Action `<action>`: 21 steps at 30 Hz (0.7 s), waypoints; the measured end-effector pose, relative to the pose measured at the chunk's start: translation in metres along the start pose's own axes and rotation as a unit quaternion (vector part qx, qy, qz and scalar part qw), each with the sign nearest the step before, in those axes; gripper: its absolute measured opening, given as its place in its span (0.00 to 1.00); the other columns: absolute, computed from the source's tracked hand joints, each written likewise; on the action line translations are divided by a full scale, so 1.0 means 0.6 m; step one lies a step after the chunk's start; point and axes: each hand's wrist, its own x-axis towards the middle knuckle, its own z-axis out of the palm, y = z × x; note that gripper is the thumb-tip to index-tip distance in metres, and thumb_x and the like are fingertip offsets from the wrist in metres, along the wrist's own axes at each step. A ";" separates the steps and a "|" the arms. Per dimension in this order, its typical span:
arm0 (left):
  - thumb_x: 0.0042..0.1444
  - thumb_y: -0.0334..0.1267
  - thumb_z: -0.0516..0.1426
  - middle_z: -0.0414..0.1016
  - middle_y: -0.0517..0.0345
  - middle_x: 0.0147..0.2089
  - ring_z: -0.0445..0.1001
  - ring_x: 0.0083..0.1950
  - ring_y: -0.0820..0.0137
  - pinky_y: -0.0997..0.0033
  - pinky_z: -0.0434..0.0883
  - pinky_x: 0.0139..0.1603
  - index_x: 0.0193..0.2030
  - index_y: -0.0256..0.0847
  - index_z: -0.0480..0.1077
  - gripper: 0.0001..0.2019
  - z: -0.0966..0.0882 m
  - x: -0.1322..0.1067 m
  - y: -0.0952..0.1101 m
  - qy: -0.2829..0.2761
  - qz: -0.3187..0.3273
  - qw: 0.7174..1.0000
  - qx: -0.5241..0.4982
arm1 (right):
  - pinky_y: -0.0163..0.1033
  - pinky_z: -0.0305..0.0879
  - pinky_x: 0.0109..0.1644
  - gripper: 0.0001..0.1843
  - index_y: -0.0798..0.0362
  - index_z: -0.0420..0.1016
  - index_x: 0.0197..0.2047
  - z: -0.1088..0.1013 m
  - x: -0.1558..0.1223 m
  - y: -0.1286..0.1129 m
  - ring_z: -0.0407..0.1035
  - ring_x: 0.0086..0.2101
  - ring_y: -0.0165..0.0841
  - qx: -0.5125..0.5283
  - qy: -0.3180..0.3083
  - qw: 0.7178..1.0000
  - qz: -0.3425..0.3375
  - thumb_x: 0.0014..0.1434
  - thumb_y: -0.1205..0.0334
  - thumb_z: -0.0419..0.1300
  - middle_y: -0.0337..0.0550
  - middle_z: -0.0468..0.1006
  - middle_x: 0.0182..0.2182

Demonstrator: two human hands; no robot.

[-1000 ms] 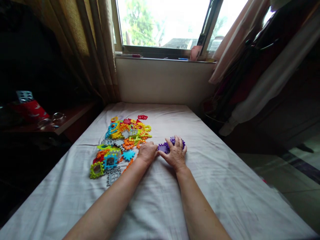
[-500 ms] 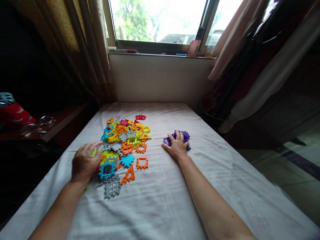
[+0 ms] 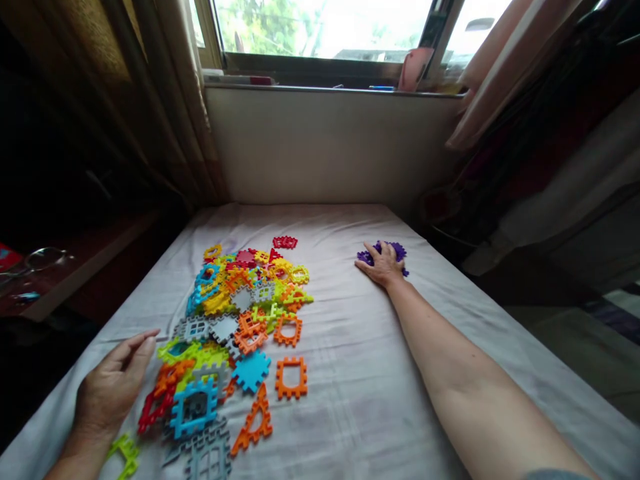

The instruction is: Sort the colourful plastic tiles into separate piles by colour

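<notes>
My left hand (image 3: 113,387) hovers beside the left edge of a heap of plastic interlocking pieces (image 3: 220,303), fingers extended together and thumb near them, with nothing visible in it. The heap mixes yellow, green, grey, orange, red and blue notched frames and plates. My right hand (image 3: 384,264) rests with spread fingers on a cluster of purple interlocking pieces (image 3: 400,252), partly covering them. Between the two groups lie an orange square frame (image 3: 291,361) and an orange triangle (image 3: 256,420). Near my left wrist lies a green piece (image 3: 123,453).
A white sheet (image 3: 345,400) covers the bed-like surface. Beyond it is a low wall (image 3: 310,147) under a window, with a pink cup (image 3: 415,69) on the sill. A shelf (image 3: 100,267) holding glasses (image 3: 47,259) stands left; clothes (image 3: 505,73) hang right.
My left hand has drawn away leftward from the heap, which it was touching or covering. My right hand and the purple pieces are farther right, away from the heap. The camera view has shifted.
</notes>
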 end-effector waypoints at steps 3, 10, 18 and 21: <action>0.45 0.62 0.56 0.81 0.76 0.37 0.79 0.48 0.54 0.48 0.71 0.58 0.31 0.70 0.75 0.10 0.000 0.002 -0.007 -0.004 0.002 1.000 -0.003 | 0.71 0.49 0.62 0.37 0.38 0.54 0.72 0.012 0.036 0.005 0.42 0.68 0.54 -0.003 0.008 1.000 0.006 0.64 0.37 0.51 0.53 0.47 0.72; 0.45 0.61 0.55 0.82 0.71 0.36 0.80 0.43 0.56 0.53 0.76 0.49 0.30 0.63 0.76 0.13 0.001 0.000 -0.006 0.011 0.030 0.999 0.013 | 0.73 0.43 0.62 0.37 0.42 0.55 0.72 0.027 0.032 0.006 0.41 0.67 0.56 -0.045 0.091 0.995 -0.010 0.64 0.37 0.49 0.56 0.47 0.72; 0.50 0.54 0.55 0.82 0.61 0.37 0.77 0.36 0.62 0.64 0.74 0.38 0.36 0.50 0.77 0.15 0.005 -0.002 -0.008 0.008 0.100 0.995 0.008 | 0.69 0.40 0.64 0.29 0.50 0.63 0.68 0.009 -0.093 -0.067 0.45 0.67 0.55 -0.044 0.142 0.984 -0.101 0.65 0.54 0.53 0.59 0.54 0.70; 0.51 0.51 0.55 0.81 0.59 0.39 0.77 0.40 0.62 0.64 0.73 0.45 0.36 0.48 0.77 0.14 0.004 -0.008 0.001 0.020 0.135 0.991 -0.007 | 0.57 0.52 0.64 0.25 0.49 0.71 0.63 -0.004 -0.186 -0.117 0.55 0.63 0.49 0.009 0.101 0.985 -0.143 0.63 0.57 0.56 0.55 0.62 0.67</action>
